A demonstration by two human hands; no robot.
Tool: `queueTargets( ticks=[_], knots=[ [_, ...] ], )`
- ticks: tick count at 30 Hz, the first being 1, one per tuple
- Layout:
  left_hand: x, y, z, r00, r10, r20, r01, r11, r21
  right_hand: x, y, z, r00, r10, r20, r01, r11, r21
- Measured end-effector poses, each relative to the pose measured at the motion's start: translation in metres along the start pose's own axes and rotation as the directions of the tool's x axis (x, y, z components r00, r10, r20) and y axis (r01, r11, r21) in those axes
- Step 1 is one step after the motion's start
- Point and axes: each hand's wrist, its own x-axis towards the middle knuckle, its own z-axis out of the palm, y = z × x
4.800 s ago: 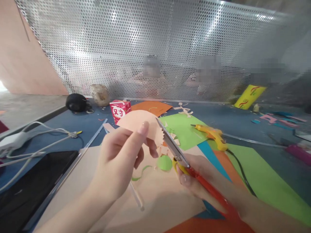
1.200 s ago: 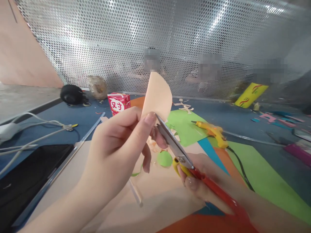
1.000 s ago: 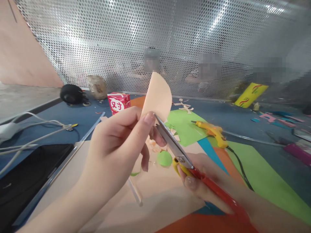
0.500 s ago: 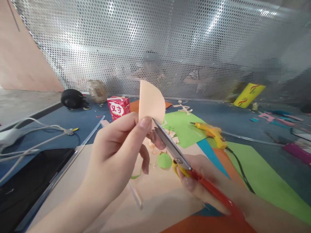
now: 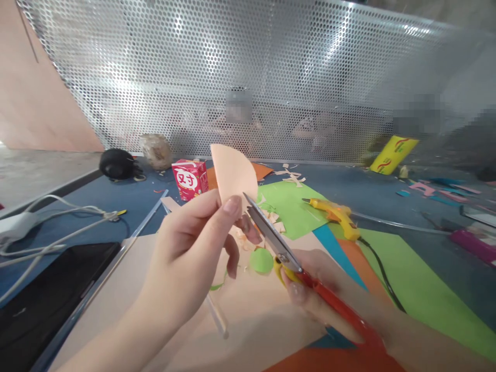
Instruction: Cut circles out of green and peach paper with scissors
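My left hand (image 5: 189, 253) pinches a peach half-round paper piece (image 5: 233, 174) and holds it upright above the table. My right hand (image 5: 323, 289) grips red-and-yellow scissors (image 5: 294, 268); their metal blades point up-left and meet the lower edge of the paper beside my left thumb. Under both hands lies a large peach paper sheet (image 5: 248, 320) with small peach cuttings and a green paper circle (image 5: 262, 260).
Green (image 5: 411, 279), orange and blue sheets lie to the right. A yellow glue gun (image 5: 333, 214) with a black cord sits behind them. A red carton (image 5: 189, 178), a black tablet (image 5: 46, 289), white cables (image 5: 50, 227) and a perforated metal screen (image 5: 248, 77) surround the work area; people sit behind the screen.
The paper piece has turned from lying flat to standing on edge in my left hand. It then sank a little, and the scissors stayed at its lower edge.
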Motion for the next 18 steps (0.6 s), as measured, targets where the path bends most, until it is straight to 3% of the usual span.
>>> queueTargets(
  ticks=[8, 14, 18],
  knots=[
    [-0.0036, -0.0069, -0.001, 0.993, -0.114, -0.009, 0.114, 0.992, 0.06, 0.0025, -0.0003, -0.0006, 1.0, -0.006, -0.006, 0.006, 0.996, 0.092],
    [0.0024, -0.002, -0.0044, 0.963, 0.052, -0.263, -0.038, 0.998, 0.059, 0.0001, -0.0002, 0.003, 0.998, -0.026, -0.054, 0.03, 0.996, 0.082],
    [-0.0001, -0.0003, -0.0015, 0.983, -0.004, -0.183, 0.03, 0.99, 0.139, -0.0011, -0.0036, 0.0031, 0.998, -0.013, -0.057, 0.018, 0.995, 0.094]
  ],
)
